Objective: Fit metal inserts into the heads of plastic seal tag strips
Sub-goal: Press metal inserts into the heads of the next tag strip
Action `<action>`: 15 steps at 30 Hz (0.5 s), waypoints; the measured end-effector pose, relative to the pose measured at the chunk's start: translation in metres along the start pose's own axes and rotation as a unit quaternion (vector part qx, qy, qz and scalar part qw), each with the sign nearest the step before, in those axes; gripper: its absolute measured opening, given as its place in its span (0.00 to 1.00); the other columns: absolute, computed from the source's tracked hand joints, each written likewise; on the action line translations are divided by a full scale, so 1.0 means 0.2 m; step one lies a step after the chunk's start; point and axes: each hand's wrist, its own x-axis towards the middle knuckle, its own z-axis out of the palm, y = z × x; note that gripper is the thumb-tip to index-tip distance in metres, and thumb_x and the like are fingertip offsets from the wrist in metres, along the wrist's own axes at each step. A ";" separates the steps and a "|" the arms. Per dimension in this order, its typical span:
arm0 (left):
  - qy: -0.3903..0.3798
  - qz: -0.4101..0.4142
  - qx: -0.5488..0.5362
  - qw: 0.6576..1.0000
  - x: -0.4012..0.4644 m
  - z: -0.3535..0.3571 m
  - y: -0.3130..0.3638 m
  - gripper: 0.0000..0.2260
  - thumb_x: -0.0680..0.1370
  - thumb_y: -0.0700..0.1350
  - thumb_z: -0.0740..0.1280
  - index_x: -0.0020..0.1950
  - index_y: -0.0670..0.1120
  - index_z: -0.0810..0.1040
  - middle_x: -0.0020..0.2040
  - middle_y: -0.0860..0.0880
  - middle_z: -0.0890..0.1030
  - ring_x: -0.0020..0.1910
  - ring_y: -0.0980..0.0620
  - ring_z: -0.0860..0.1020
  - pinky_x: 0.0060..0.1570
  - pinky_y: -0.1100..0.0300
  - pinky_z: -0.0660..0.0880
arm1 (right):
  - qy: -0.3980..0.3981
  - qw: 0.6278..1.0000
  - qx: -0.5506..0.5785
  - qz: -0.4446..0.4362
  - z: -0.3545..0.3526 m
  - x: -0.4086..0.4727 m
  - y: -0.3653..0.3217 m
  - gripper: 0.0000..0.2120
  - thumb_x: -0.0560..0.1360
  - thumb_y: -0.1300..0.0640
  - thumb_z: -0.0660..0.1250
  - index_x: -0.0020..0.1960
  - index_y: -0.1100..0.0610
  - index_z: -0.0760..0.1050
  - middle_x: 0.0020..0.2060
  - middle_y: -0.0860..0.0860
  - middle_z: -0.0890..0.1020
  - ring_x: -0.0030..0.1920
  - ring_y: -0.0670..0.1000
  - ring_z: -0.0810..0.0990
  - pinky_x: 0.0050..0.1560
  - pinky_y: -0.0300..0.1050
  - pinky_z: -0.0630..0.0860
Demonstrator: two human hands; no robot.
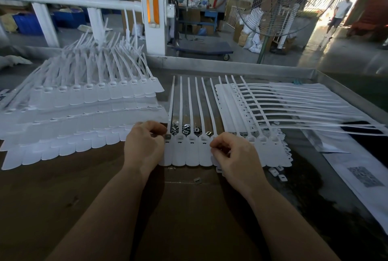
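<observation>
A joined row of white plastic seal tag strips [192,152] lies flat in front of me, tails pointing away. Loose metal inserts [184,128] are scattered on the table just behind the heads. My left hand [144,145] pinches a small metal insert [168,136] at the head of the leftmost strip. My right hand [233,153] rests curled on the strips further right, fingers pinched together; what it holds is hidden.
Stacked rows of white strips [84,117] fill the left of the table, and another stack [273,105] lies at the right. Small white caps [279,173] lie near my right wrist. One loose insert [197,180] sits on the cardboard. Fan and people stand beyond.
</observation>
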 end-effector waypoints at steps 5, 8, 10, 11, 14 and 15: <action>0.006 0.001 0.003 1.000 0.00 0.00 0.01 0.11 0.75 0.36 0.64 0.42 0.52 0.79 0.51 0.51 0.76 0.44 0.55 0.73 0.34 0.70 0.65 | 0.000 1.000 -0.001 0.000 0.00 0.00 0.00 0.05 0.73 0.62 0.68 0.45 0.53 0.78 0.39 0.42 0.78 0.42 0.43 0.77 0.47 0.37 0.75; 0.006 0.010 0.020 1.000 0.00 0.01 0.01 0.13 0.75 0.35 0.63 0.40 0.52 0.78 0.49 0.53 0.73 0.42 0.56 0.71 0.34 0.70 0.64 | -0.002 1.000 0.001 0.004 0.00 0.00 0.00 0.05 0.73 0.61 0.68 0.45 0.53 0.78 0.39 0.43 0.79 0.43 0.43 0.77 0.47 0.37 0.75; 0.005 0.014 0.026 1.000 0.00 0.01 0.01 0.13 0.76 0.35 0.62 0.40 0.52 0.78 0.48 0.53 0.72 0.41 0.57 0.70 0.34 0.71 0.64 | -0.001 1.000 0.002 0.004 0.00 0.00 0.00 0.04 0.73 0.61 0.68 0.45 0.53 0.79 0.39 0.43 0.78 0.43 0.43 0.77 0.47 0.36 0.75; 0.006 0.017 0.030 0.999 0.00 0.01 0.01 0.12 0.76 0.35 0.62 0.40 0.52 0.78 0.48 0.53 0.72 0.41 0.57 0.70 0.34 0.71 0.63 | -0.001 1.000 0.002 0.003 0.00 0.00 0.00 0.04 0.73 0.61 0.68 0.45 0.53 0.79 0.39 0.43 0.78 0.43 0.43 0.77 0.47 0.36 0.75; 0.007 0.021 0.038 0.999 -0.01 0.02 0.01 0.12 0.76 0.35 0.62 0.41 0.52 0.78 0.47 0.53 0.71 0.40 0.58 0.69 0.33 0.72 0.62 | -0.002 1.000 0.000 0.002 -0.01 0.00 0.00 0.04 0.73 0.61 0.68 0.46 0.53 0.79 0.39 0.43 0.78 0.43 0.43 0.78 0.47 0.35 0.75; 0.008 0.022 0.040 0.999 -0.01 0.02 0.02 0.12 0.76 0.35 0.62 0.41 0.51 0.78 0.47 0.53 0.71 0.39 0.58 0.69 0.33 0.72 0.62 | -0.002 1.000 0.000 0.002 -0.01 0.00 0.00 0.04 0.73 0.62 0.68 0.46 0.54 0.79 0.39 0.43 0.79 0.43 0.43 0.78 0.47 0.36 0.75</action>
